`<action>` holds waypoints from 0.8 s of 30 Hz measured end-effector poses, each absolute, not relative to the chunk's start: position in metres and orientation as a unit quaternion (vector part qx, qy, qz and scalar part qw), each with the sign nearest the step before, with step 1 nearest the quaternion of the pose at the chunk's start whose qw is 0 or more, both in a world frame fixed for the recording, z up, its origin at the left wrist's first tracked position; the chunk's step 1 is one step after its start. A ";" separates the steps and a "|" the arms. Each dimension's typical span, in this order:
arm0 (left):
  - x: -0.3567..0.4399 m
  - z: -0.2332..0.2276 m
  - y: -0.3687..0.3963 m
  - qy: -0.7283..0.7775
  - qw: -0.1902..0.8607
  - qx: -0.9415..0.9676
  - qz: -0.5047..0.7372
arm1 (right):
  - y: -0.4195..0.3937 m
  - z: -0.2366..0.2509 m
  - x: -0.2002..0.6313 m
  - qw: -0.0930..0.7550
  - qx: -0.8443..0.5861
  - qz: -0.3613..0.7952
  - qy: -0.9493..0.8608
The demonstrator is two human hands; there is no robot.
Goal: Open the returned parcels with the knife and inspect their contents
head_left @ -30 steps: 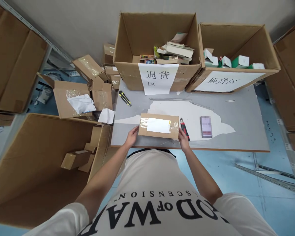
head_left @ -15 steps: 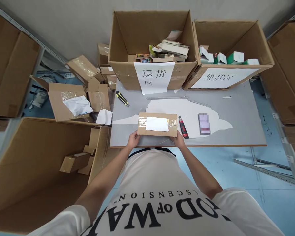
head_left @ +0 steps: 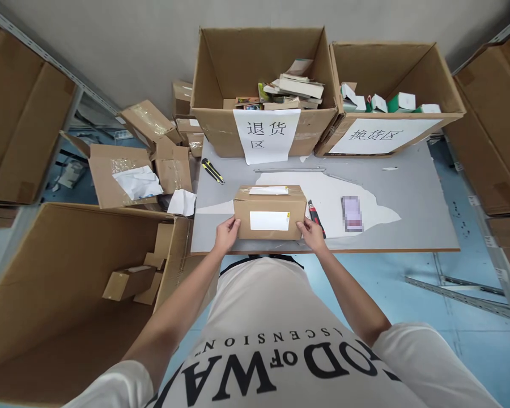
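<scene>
A taped cardboard box (head_left: 241, 225) with white labels on its top and near side is tilted so that both faces show, at the front of the grey table (head_left: 425, 226). My left hand (head_left: 226, 233) grips its left end, thumb on the near face. At the opposite end my right hand (head_left: 311, 233) holds it the same way, fingers partly hidden. Just past my right hand lies a red and black utility knife (head_left: 315, 216), partly covered by that hand. Further right is a blurred purple item (head_left: 352, 214) on the worn white patch.
Behind stand a large carton (head_left: 216, 133) of books and another carton (head_left: 453, 116) with green-white boxes. A yellow-black cutter (head_left: 213, 170) lies at left. Opened boxes (head_left: 114, 156) with paper are piled beside the table. Lower left, a big carton (head_left: 68, 255) contains several small boxes.
The box has been tipped, so its labelled near side now shows along with its top. Both hands have shifted up along its ends. The view has moved slightly.
</scene>
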State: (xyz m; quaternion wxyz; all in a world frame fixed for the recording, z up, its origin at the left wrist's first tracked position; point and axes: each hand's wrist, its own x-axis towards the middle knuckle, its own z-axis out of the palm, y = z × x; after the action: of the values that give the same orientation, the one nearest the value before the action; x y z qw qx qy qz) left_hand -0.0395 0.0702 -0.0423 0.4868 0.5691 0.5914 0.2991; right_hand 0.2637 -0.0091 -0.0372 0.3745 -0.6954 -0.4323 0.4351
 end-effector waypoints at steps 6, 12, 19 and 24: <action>-0.035 -0.054 0.086 0.604 0.485 0.559 0.296 | 0.004 -0.045 0.271 0.288 -0.754 0.370 -0.460; -0.033 -0.058 0.092 0.574 0.570 0.507 0.297 | 0.016 -0.046 0.274 0.235 -0.778 0.336 -0.475; -0.033 -0.067 0.098 0.539 0.632 0.456 0.318 | 0.033 -0.061 0.281 0.244 -0.789 0.356 -0.437; -0.033 -0.071 0.096 0.523 0.649 0.442 0.332 | 0.033 -0.068 0.284 0.270 -0.785 0.369 -0.419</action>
State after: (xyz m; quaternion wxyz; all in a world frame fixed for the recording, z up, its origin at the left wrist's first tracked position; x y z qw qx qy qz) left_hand -0.0335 0.0957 -0.0714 0.6494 0.4418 0.5225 0.3318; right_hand 0.2838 0.0333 -0.0679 0.2699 -0.7846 -0.4193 0.3686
